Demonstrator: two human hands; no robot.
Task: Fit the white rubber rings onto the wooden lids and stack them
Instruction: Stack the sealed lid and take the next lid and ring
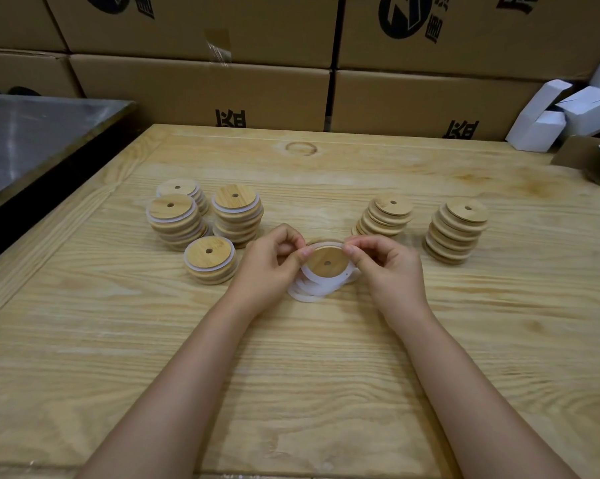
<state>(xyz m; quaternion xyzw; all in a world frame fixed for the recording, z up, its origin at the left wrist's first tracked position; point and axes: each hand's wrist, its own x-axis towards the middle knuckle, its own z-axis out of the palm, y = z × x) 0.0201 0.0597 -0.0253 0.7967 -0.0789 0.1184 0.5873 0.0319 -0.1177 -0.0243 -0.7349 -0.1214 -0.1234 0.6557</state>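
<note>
My left hand (274,261) and my right hand (388,264) hold one round wooden lid (328,261) with a centre hole between them, above the table's middle. Fingertips of both hands pinch a white rubber ring (321,244) at the lid's far rim; the ring wraps around the lid. Under the lid lies a small pile of loose white rings (305,292). To the left stand several stacks of lids with white rings (236,216), the nearest a short stack (211,259). To the right stand two stacks of bare wooden lids (385,216) (455,229).
The wooden table (291,357) has a raised border on the left and far side. Cardboard boxes (222,91) wall off the back. A metal surface (32,140) lies at far left. White cartons (561,112) sit at the back right.
</note>
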